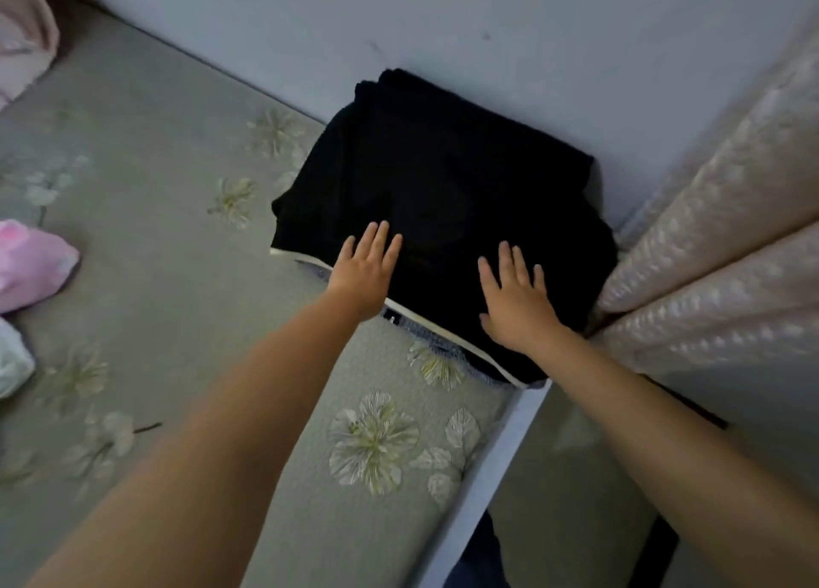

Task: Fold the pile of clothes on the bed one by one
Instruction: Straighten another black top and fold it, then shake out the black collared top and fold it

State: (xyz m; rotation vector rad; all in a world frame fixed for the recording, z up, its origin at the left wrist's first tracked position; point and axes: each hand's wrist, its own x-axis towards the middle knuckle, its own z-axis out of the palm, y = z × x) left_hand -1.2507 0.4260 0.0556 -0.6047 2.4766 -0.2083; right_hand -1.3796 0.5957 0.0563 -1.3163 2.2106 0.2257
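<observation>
A folded black garment (443,188) lies on top of a stack at the bed's corner, against the wall. Under its near edge a cream-edged layer (425,321) and a bluish patterned piece show. My left hand (365,270) lies flat on the garment's near left edge with straight fingers. My right hand (516,299) presses flat on its near right part, fingers spread. At the far left edge of the view lie a pink garment (31,264) and a white one (11,357), unfolded.
The bed (177,233) has a grey-green cover with pale flowers. A grey wall (487,33) runs behind the stack. Beige textured curtains (709,233) hang right of the stack. A pink pillow (22,33) sits top left. The bed's edge (501,445) drops to the floor at lower right.
</observation>
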